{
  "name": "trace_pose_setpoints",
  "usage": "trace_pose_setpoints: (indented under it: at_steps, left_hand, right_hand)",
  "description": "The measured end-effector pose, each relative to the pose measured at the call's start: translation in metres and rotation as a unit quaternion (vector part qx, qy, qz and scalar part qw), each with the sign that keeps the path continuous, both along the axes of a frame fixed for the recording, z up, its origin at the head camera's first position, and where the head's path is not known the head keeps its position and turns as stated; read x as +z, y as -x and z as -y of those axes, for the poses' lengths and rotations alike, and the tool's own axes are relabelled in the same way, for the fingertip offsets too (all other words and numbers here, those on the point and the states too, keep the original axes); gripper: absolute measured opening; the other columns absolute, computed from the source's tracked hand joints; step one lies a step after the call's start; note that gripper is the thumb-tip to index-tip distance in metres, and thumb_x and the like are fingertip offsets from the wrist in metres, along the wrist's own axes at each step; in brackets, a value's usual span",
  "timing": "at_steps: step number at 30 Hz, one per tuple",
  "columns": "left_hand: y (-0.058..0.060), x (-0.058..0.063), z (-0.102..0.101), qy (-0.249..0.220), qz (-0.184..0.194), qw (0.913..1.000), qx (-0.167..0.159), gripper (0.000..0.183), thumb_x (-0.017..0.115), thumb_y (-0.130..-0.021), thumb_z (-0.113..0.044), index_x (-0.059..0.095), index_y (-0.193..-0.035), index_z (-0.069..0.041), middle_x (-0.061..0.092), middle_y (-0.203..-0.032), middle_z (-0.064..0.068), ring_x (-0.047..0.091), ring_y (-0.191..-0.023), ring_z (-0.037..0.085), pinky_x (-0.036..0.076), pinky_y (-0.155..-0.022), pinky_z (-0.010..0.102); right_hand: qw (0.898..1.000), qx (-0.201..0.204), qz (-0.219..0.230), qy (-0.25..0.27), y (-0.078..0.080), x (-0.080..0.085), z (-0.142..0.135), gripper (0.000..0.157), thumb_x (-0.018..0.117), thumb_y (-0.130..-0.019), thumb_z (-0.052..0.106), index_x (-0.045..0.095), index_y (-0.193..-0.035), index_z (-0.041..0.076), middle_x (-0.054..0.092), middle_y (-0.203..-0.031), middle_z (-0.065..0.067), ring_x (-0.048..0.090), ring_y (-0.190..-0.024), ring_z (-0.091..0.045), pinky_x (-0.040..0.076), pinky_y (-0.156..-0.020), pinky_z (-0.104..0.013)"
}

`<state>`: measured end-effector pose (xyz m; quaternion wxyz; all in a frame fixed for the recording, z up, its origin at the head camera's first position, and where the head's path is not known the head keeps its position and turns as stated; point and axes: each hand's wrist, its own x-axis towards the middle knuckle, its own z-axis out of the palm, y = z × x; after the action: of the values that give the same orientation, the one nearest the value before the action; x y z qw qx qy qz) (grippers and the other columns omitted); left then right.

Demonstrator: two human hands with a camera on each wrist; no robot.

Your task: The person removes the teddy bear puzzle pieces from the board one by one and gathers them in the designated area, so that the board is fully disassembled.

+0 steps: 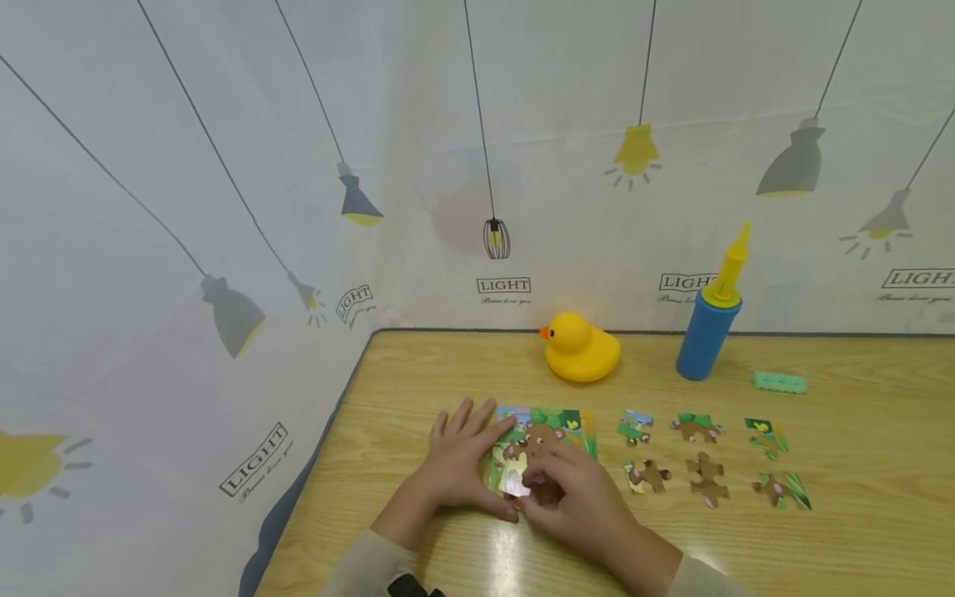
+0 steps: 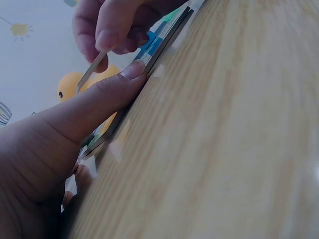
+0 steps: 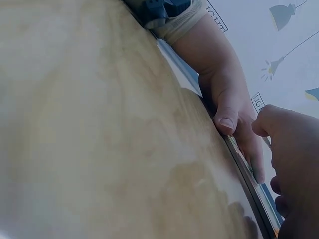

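Observation:
A puzzle board with a bear picture lies on the table in the head view, partly hidden under both hands. My left hand rests at its left side, fingers spread across that edge. In the left wrist view, the left thumb lies straight along the board's near edge. Over the board's lower part, my right hand pinches a puzzle piece between thumb and fingers. The piece appears edge-on and tilted in the left wrist view, its picture hidden.
Several loose puzzle pieces, among them a brown one, lie in two rows right of the board. Behind stand a yellow rubber duck, a blue hand pump with a yellow nozzle and a green block. A lamp-print curtain borders the table.

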<state>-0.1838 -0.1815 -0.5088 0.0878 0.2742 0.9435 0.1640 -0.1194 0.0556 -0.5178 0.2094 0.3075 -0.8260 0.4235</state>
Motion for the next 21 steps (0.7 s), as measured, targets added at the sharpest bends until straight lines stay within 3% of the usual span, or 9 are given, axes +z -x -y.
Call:
trace_pose_setpoints:
  at_steps: [7, 13, 21]
  left_hand:
    - [0.000, -0.002, 0.001, -0.003, -0.015, 0.9999, -0.002, 0.134, 0.089, -0.057, -0.083, 0.034, -0.169, -0.034, 0.016, -0.178, 0.008, 0.005, -0.162, 0.043, 0.001, -0.122, 0.073]
    - [0.000, -0.004, 0.002, -0.017, -0.011, 0.9998, -0.004, 0.135, 0.090, -0.056, -0.082, 0.035, -0.169, -0.032, 0.015, -0.178, 0.009, 0.003, -0.162, 0.044, 0.000, -0.122, 0.074]
    - [0.001, -0.006, 0.001, 0.001, -0.005, 1.0000, 0.000, 0.136, 0.089, -0.055, -0.084, 0.032, -0.169, -0.038, 0.010, -0.180, 0.003, -0.001, -0.163, 0.038, -0.003, -0.123, 0.070]
  right_hand:
    - [0.999, 0.042, -0.012, 0.001, -0.018, -0.004, -0.020, 0.030, 0.092, -0.079, 0.013, 0.075, -0.097, 0.028, 0.068, -0.106, 0.012, 0.064, -0.098, -0.010, 0.054, -0.087, -0.024]
    - [0.998, 0.060, 0.000, -0.013, -0.031, -0.005, -0.041, 0.030, 0.089, -0.083, 0.011, 0.074, -0.100, 0.030, 0.067, -0.106, 0.014, 0.060, -0.095, -0.005, 0.049, -0.086, -0.017]
    - [0.996, 0.086, 0.016, -0.002, -0.041, -0.008, -0.070, 0.032, 0.089, -0.083, 0.007, 0.071, -0.096, 0.030, 0.067, -0.110, 0.009, 0.062, -0.095, -0.007, 0.050, -0.085, -0.016]
